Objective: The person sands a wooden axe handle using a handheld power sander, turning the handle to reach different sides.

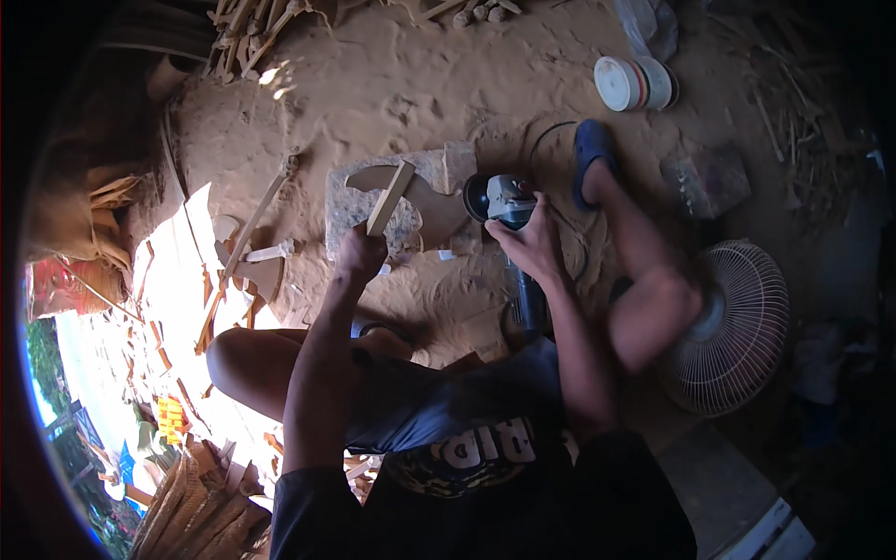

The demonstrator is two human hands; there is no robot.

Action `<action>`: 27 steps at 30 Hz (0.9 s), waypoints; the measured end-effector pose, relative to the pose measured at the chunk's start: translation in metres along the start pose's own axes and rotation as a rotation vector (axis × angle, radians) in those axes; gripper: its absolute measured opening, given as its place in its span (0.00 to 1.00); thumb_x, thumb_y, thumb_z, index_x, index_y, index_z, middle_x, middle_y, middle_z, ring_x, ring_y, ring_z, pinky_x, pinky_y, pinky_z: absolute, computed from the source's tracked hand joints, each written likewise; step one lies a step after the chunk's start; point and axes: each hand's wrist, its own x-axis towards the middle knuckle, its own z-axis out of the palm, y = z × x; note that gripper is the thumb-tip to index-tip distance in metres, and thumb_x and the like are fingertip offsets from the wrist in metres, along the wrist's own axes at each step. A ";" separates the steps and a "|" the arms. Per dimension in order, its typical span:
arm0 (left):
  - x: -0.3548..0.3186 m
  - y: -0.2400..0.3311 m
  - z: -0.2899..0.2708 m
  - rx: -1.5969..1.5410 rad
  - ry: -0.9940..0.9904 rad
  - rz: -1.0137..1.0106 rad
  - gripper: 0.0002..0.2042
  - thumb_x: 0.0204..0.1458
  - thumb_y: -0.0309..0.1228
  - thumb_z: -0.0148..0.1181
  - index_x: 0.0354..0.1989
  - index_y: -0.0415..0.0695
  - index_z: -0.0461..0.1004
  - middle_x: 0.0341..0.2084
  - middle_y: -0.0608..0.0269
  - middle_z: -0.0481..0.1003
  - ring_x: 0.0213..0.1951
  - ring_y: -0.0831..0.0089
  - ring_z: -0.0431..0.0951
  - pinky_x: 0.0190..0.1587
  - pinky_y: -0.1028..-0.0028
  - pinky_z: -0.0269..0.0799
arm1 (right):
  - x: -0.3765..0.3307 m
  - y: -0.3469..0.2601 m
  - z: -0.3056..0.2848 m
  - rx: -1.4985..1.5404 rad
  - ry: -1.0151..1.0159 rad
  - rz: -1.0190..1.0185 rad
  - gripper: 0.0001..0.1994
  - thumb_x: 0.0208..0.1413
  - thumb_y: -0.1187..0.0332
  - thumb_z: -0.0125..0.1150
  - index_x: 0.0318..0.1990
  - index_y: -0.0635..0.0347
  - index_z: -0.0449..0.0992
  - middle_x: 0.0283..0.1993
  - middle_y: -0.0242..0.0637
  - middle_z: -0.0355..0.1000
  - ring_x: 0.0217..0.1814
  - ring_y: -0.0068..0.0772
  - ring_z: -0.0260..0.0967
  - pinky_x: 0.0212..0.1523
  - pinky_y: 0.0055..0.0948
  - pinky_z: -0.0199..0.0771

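My left hand is closed round the pale wooden handle of an axe-shaped piece. Its flat brown head has curved, flaring ends and lies over a rough, stained block on the sand. In my right hand is an angle grinder, gripped near its metal gear head, with the dark body pointing back toward my lap. The grinder's round disc is close to the right end of the axe head. Whether they touch, or the disc spins, I cannot tell.
A round fan stands beside my right knee. Beyond my right foot, in a blue clog, lie a white tub and a squarish block. Wooden sticks are heaped at the far left. More axe-shaped pieces lie left of the block.
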 end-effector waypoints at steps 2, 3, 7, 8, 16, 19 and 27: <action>0.000 0.003 0.000 -0.003 -0.003 -0.006 0.13 0.56 0.32 0.56 0.45 0.40 0.82 0.34 0.32 0.80 0.41 0.33 0.82 0.45 0.45 0.79 | 0.001 -0.001 0.005 0.023 -0.009 -0.007 0.52 0.48 0.52 0.76 0.73 0.73 0.51 0.60 0.65 0.73 0.59 0.63 0.76 0.60 0.50 0.76; -0.001 0.005 0.002 -0.011 -0.001 -0.003 0.14 0.56 0.32 0.56 0.45 0.40 0.82 0.34 0.31 0.80 0.41 0.34 0.82 0.45 0.45 0.79 | 0.000 0.000 0.004 0.020 -0.012 -0.004 0.52 0.48 0.52 0.76 0.73 0.73 0.51 0.60 0.65 0.73 0.59 0.63 0.76 0.60 0.50 0.76; 0.002 0.000 0.003 -0.017 0.031 -0.009 0.14 0.57 0.32 0.56 0.45 0.39 0.82 0.34 0.31 0.80 0.42 0.33 0.82 0.45 0.45 0.79 | 0.004 0.007 0.006 -0.079 -0.027 0.065 0.54 0.48 0.53 0.76 0.75 0.72 0.49 0.60 0.65 0.73 0.60 0.63 0.76 0.62 0.49 0.75; 0.001 -0.001 0.005 -0.020 0.029 -0.011 0.14 0.57 0.32 0.56 0.45 0.39 0.82 0.34 0.31 0.80 0.42 0.33 0.82 0.45 0.45 0.79 | 0.003 0.008 0.006 -0.099 -0.024 0.089 0.54 0.48 0.53 0.76 0.75 0.73 0.49 0.60 0.65 0.73 0.60 0.63 0.76 0.62 0.49 0.75; 0.005 -0.010 0.004 -0.027 0.006 0.013 0.14 0.57 0.32 0.54 0.45 0.39 0.82 0.34 0.30 0.79 0.42 0.32 0.82 0.45 0.44 0.78 | 0.003 -0.011 0.002 0.015 -0.048 0.048 0.52 0.48 0.53 0.76 0.73 0.74 0.52 0.61 0.66 0.72 0.61 0.62 0.76 0.62 0.48 0.75; 0.004 -0.004 0.007 -0.064 0.007 0.010 0.14 0.56 0.32 0.54 0.45 0.39 0.82 0.34 0.29 0.79 0.42 0.32 0.82 0.45 0.44 0.78 | 0.004 -0.001 0.005 0.025 -0.044 0.033 0.52 0.48 0.53 0.76 0.73 0.74 0.52 0.61 0.66 0.72 0.62 0.62 0.75 0.62 0.48 0.75; 0.003 -0.008 0.009 -0.026 0.011 -0.003 0.15 0.57 0.33 0.55 0.47 0.40 0.82 0.34 0.30 0.79 0.41 0.32 0.82 0.45 0.43 0.78 | 0.009 0.001 -0.002 -0.249 0.048 0.089 0.50 0.49 0.54 0.74 0.73 0.72 0.53 0.57 0.65 0.75 0.57 0.64 0.77 0.59 0.53 0.77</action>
